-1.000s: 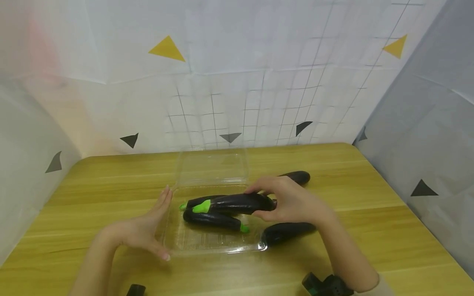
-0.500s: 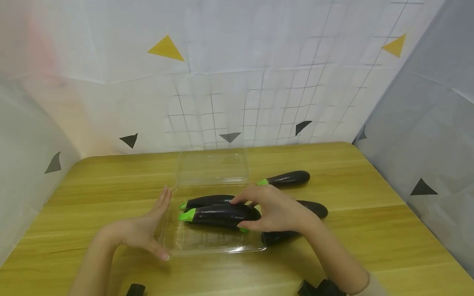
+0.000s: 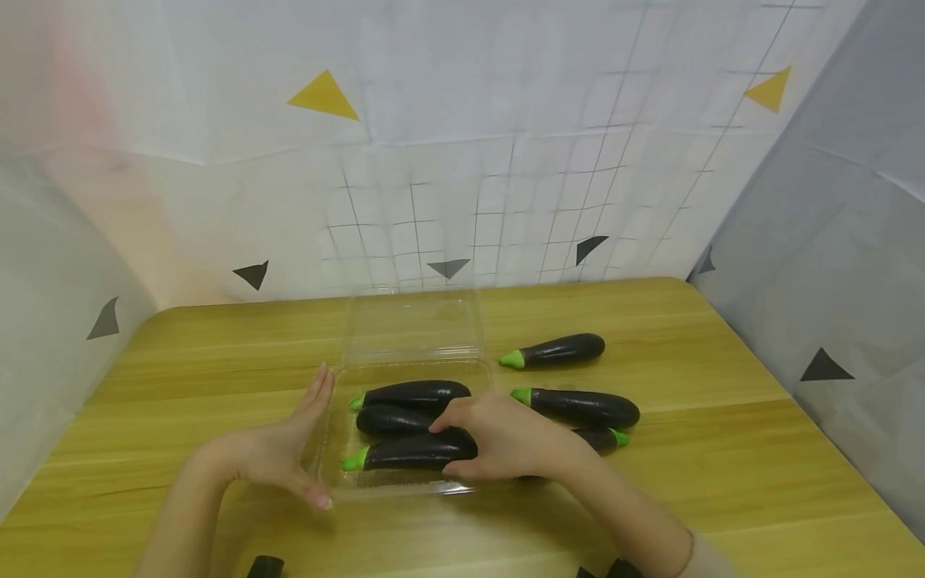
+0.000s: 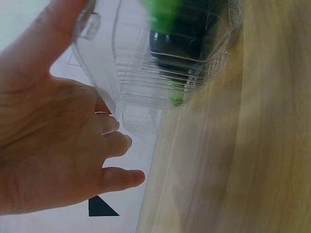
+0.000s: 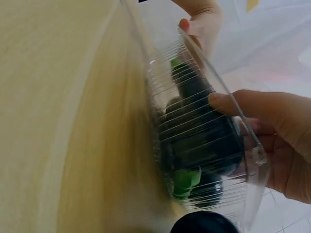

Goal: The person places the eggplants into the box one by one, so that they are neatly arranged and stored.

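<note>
A clear plastic clamshell box [image 3: 405, 490] stands unlatched on the table, its lid [image 3: 412, 321] folded back behind it. My right hand [image 3: 506, 441] reaches into the box and grips an eggplant [image 3: 412, 453] by its thick end, near the front wall. Behind that one lie two more, the middle eggplant [image 3: 386, 420] and the rear eggplant [image 3: 415, 393]. Along the box's left side, my left hand [image 3: 278, 453] rests with thumb and fingers spread. In the left wrist view, the thumb of the left hand [image 4: 58, 141] meets the rim. The right wrist view shows the right hand [image 5: 282, 131] over the far rim.
To the right of the box lie a far eggplant [image 3: 564, 351], a nearer eggplant [image 3: 585, 408], and another eggplant [image 3: 600, 439] partly covered by my right arm. The wooden table [image 3: 723, 449] ends at a white sheeted wall [image 3: 506, 160].
My right hand has moved left and toward me, carrying the eggplant from above the others down to the front of the box. The left hand stays where it was.
</note>
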The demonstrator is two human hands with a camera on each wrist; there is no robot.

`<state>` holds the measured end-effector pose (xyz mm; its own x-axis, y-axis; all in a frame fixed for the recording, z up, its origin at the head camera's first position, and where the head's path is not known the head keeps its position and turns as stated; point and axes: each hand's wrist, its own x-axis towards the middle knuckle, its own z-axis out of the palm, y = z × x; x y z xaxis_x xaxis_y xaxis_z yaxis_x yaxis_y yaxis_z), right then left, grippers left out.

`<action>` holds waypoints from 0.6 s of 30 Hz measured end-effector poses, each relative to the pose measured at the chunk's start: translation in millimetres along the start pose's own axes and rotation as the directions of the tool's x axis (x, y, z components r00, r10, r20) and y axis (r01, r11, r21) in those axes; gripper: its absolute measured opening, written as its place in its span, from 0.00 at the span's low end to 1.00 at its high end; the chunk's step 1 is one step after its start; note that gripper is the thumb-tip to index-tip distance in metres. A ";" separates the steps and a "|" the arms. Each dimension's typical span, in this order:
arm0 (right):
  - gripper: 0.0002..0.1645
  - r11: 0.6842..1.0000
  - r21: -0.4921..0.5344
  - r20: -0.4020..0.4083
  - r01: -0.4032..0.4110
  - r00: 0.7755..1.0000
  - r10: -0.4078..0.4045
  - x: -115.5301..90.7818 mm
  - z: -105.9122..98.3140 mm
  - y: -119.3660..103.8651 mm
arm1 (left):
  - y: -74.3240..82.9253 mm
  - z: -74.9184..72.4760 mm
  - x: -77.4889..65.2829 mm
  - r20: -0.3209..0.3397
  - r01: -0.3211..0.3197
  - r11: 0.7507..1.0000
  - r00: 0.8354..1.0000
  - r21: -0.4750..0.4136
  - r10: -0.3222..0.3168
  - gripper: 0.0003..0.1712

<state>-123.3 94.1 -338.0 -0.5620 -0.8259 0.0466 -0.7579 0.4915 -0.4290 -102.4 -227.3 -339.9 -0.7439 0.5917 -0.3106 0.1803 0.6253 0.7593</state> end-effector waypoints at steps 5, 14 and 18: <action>0.24 0.999 -0.006 0.040 -0.037 0.999 0.037 1.1 3.0 0.2 | 1.0 -1.3 0.7 0.000 -0.013 1.000 1.000 0.008 0.013 0.85; 0.25 0.999 -0.033 0.058 -0.030 0.998 0.032 1.4 3.3 1.6 | 3.8 -1.8 1.2 0.002 -0.004 1.000 1.000 0.012 0.004 0.84; 0.26 0.999 -0.026 0.064 -0.029 0.998 0.031 0.8 1.3 2.8 | 5.7 -1.6 0.5 -0.001 -0.008 1.000 1.000 0.007 0.008 0.84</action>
<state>-125.5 94.4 -340.3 -0.5627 -0.8263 -0.0241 -0.7497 0.5223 -0.4063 -102.8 -224.3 -334.8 -0.7430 0.5963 -0.3040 0.1906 0.6238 0.7580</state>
